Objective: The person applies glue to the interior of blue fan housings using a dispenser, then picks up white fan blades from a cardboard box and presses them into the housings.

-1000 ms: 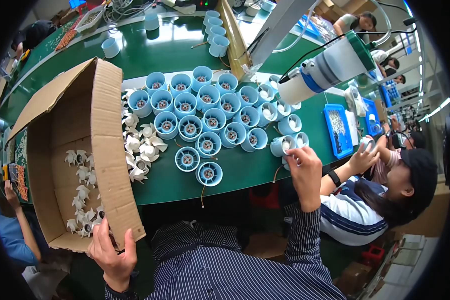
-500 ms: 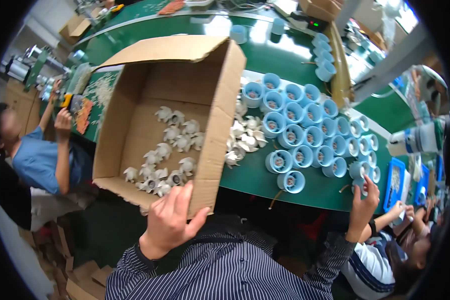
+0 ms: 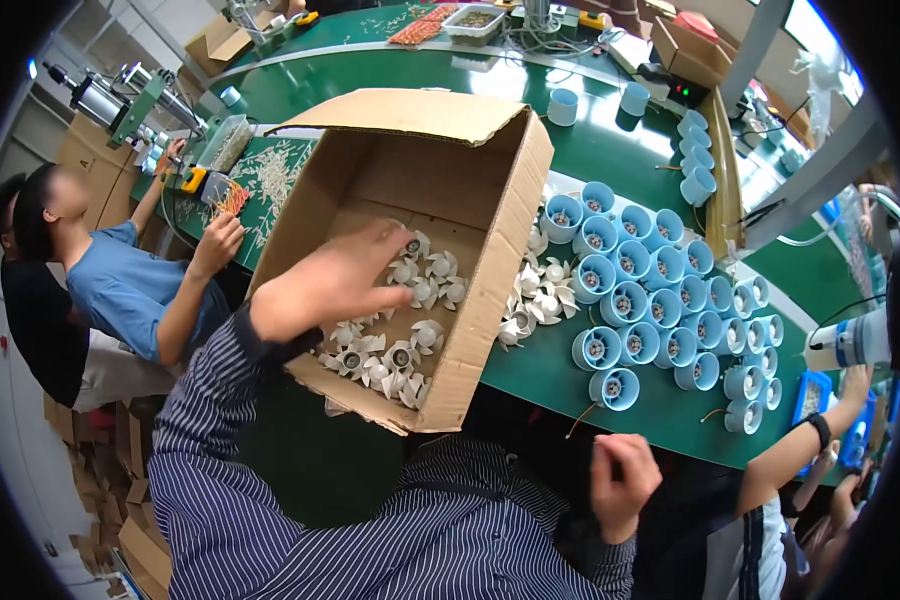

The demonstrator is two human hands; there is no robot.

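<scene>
My left hand (image 3: 335, 278) reaches over the front of an open cardboard box (image 3: 510, 270), its fingers spread above white fan impellers (image 3: 395, 357) lying loose on the bottom. The hand hides part of the pile, and no impeller shows in its grasp. More white impellers (image 3: 542, 290) are heaped on the green table just right of the box. Beyond them, light-blue cups (image 3: 625, 302) stand in close rows with small round parts inside; some at the right end hold white impellers. My right hand (image 3: 625, 480) is off the table's front edge, fingers curled in, no object visible in it.
At the left, a person in blue (image 3: 135, 285) handles orange wires (image 3: 232, 198) beside a bench machine (image 3: 135, 105). At the right, another person's arm (image 3: 805, 450) reaches near blue trays (image 3: 813, 395). A metal post (image 3: 810, 150) slants over the table. More cups (image 3: 698, 160) line the back.
My left hand has left the box's front edge and moved in over the impellers. My right hand has drawn back from a cup at the right end of the rows. The view has shifted.
</scene>
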